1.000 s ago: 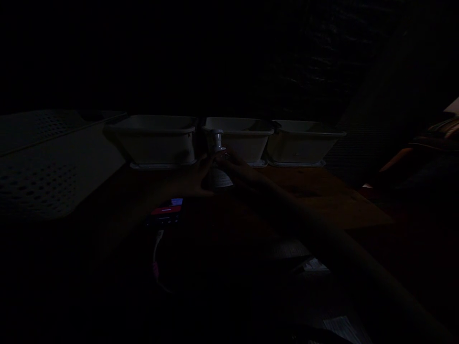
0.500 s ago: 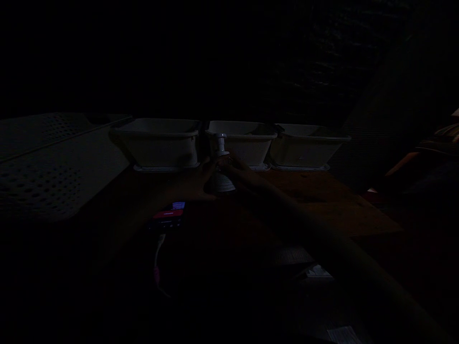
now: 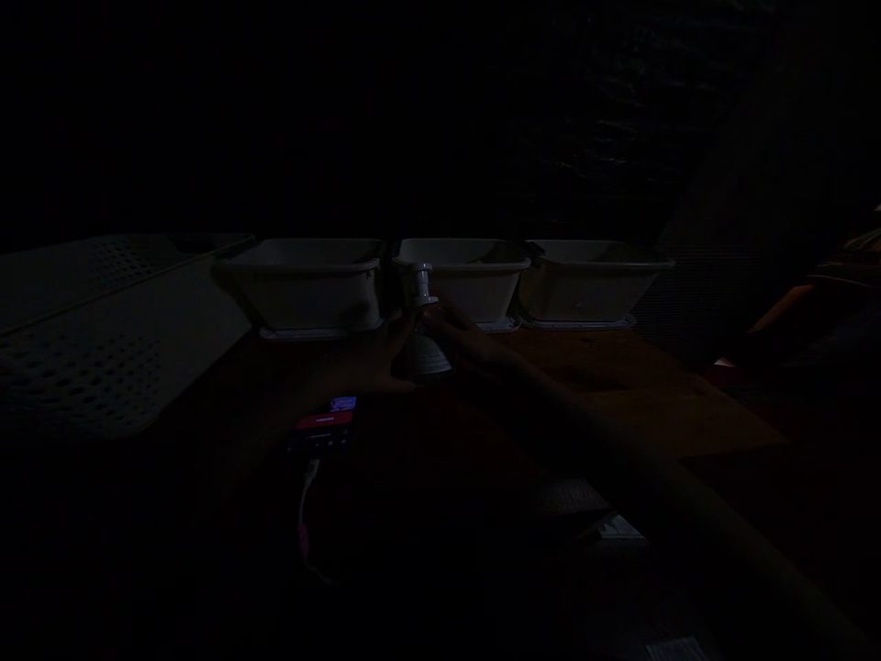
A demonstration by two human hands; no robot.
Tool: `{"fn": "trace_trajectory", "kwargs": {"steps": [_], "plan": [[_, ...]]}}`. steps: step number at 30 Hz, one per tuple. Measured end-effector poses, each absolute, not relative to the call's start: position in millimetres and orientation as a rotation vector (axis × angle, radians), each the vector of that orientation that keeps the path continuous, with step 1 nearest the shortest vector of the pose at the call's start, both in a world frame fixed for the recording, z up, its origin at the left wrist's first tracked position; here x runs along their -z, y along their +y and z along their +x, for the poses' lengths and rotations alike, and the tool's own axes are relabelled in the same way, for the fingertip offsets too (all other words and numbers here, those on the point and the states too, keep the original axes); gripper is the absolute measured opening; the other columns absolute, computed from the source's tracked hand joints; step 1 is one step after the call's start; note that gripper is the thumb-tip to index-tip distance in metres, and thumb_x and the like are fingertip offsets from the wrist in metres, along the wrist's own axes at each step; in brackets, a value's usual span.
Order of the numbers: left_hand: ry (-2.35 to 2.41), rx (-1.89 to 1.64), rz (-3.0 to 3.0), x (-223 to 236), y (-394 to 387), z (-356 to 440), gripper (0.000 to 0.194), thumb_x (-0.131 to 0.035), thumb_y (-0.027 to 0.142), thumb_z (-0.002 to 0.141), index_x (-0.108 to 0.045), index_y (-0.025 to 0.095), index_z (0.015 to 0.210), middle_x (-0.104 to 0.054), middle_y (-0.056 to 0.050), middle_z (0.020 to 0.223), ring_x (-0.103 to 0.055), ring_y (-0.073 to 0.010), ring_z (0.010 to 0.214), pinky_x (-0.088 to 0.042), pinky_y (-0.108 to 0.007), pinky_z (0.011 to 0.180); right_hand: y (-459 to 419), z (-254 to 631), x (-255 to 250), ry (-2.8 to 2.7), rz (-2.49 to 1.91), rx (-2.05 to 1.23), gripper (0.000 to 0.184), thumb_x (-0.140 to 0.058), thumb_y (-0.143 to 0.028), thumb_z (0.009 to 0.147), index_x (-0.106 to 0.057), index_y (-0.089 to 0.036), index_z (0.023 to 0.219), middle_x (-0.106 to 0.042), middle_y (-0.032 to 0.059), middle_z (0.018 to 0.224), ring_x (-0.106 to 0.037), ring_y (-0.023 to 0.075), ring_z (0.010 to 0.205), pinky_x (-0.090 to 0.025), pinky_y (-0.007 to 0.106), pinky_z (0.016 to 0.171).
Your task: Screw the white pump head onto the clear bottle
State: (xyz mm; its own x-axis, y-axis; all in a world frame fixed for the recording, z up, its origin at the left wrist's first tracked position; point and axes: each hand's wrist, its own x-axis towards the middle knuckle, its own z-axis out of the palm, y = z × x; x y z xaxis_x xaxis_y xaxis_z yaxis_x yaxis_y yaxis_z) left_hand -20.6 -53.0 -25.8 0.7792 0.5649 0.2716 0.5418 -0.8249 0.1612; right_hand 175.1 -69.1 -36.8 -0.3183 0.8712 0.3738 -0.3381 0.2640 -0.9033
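Note:
The scene is very dark. A small pale pump bottle (image 3: 427, 353) stands on a brown wooden table (image 3: 619, 386), in front of three white tubs. My left hand (image 3: 375, 358) wraps the bottle's left side. My right hand (image 3: 458, 332) closes on its upper right, just below the pump head (image 3: 422, 280). Both arms reach forward from the lower part of the view.
Three white rectangular tubs (image 3: 309, 286) (image 3: 468, 275) (image 3: 592, 289) line the table's far edge. A perforated white crate (image 3: 89, 340) lies at the left. A lit phone (image 3: 327, 420) with a white cable (image 3: 305, 500) lies near my left arm. Papers (image 3: 606, 523) lie lower right.
The view has shifted slightly, so everything sits a little lower. The bottle stands more upright between my hands than a second ago. Both hands stay on it.

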Motion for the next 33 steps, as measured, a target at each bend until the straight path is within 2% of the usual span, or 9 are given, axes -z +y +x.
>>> {"fn": "trace_trajectory", "kwargs": {"steps": [4, 8, 12, 18, 21, 25, 29, 33], "plan": [[0.908, -0.490, 2.880, 30, -50, -23, 0.121, -0.072, 0.056, 0.074, 0.014, 0.032, 0.155, -0.006, -0.016, 0.164, -0.028, -0.0428, 0.145, -0.044, -0.051, 0.106, -68, 177, 35, -1.421, -0.589, -1.327, 0.041, -0.067, -0.040, 0.085, -0.052, -0.024, 0.120, -0.067, 0.0052, 0.117, -0.062, 0.0224, 0.113, -0.052, 0.040, 0.100], [0.933, -0.487, 2.860, 29, -53, -23, 0.119, -0.073, 0.053, 0.075, 0.015, 0.034, 0.154, -0.005, -0.016, 0.164, -0.028, -0.0437, 0.144, -0.041, -0.056, 0.107, -68, 178, 33, -1.472, -0.551, -1.280, 0.038, -0.061, -0.044, 0.090, -0.054, -0.025, 0.122, -0.064, 0.0055, 0.126, -0.059, 0.0222, 0.119, -0.048, 0.041, 0.105], [0.890, -0.472, 2.836, 24, -56, -22, 0.119, -0.073, 0.052, 0.075, 0.015, 0.036, 0.154, -0.003, -0.016, 0.165, -0.031, -0.0423, 0.143, -0.043, -0.056, 0.104, -69, 178, 31, -1.492, -0.510, -1.277, 0.035, -0.054, -0.047, 0.093, -0.055, -0.023, 0.118, -0.065, 0.0054, 0.124, -0.060, 0.0212, 0.116, -0.047, 0.040, 0.106], [0.969, -0.503, 2.828, 13, -63, -20, 0.121, -0.080, 0.057, 0.067, 0.000, 0.038, 0.155, -0.012, -0.013, 0.164, -0.030, -0.0426, 0.143, -0.043, -0.055, 0.106, -69, 183, 31, -1.526, -0.539, -1.280, 0.038, -0.054, -0.054, 0.092, -0.059, -0.022, 0.112, -0.065, 0.0065, 0.122, -0.059, 0.0235, 0.117, -0.044, 0.044, 0.109], [0.965, -0.501, 2.802, 5, -69, -19, 0.115, -0.081, 0.053, 0.068, -0.007, 0.039, 0.155, -0.017, -0.013, 0.161, -0.034, -0.0427, 0.141, -0.045, -0.056, 0.103, -72, 190, 27, -1.573, -0.627, -1.218, 0.042, -0.065, -0.045, 0.086, -0.056, -0.024, 0.122, -0.063, 0.0061, 0.126, -0.057, 0.0231, 0.121, -0.043, 0.044, 0.111], [0.909, -0.522, 2.805, 1, -73, -17, 0.109, -0.083, 0.046, 0.067, -0.015, 0.045, 0.152, -0.020, -0.010, 0.159, -0.035, -0.0423, 0.141, -0.048, -0.055, 0.101, -77, 202, 20, -1.773, -0.725, -1.162, 0.065, -0.078, -0.031, 0.076, -0.049, -0.025, 0.134, -0.061, 0.0074, 0.130, -0.059, 0.0235, 0.118, -0.048, 0.044, 0.105], [0.899, -0.501, 2.814, 3, -72, -18, 0.112, -0.085, 0.048, 0.065, -0.014, 0.048, 0.152, -0.016, -0.008, 0.160, -0.035, -0.0428, 0.140, -0.050, -0.053, 0.099, -76, 210, 17, -1.955, -0.774, -1.189, 0.073, -0.083, -0.027, 0.068, -0.051, -0.023, 0.133, -0.061, 0.0090, 0.129, -0.061, 0.0257, 0.115, -0.053, 0.045, 0.098], [0.926, -0.474, 2.839, 6, -70, -18, 0.115, -0.085, 0.053, 0.063, -0.013, 0.047, 0.152, -0.013, -0.009, 0.159, -0.034, -0.0456, 0.140, -0.051, -0.055, 0.096, -71, 215, 15, -2.064, -0.744, -1.157, 0.076, -0.085, -0.020, 0.063, -0.053, -0.022, 0.131, -0.063, 0.0077, 0.125, -0.060, 0.0257, 0.118, -0.050, 0.045, 0.101]]}}
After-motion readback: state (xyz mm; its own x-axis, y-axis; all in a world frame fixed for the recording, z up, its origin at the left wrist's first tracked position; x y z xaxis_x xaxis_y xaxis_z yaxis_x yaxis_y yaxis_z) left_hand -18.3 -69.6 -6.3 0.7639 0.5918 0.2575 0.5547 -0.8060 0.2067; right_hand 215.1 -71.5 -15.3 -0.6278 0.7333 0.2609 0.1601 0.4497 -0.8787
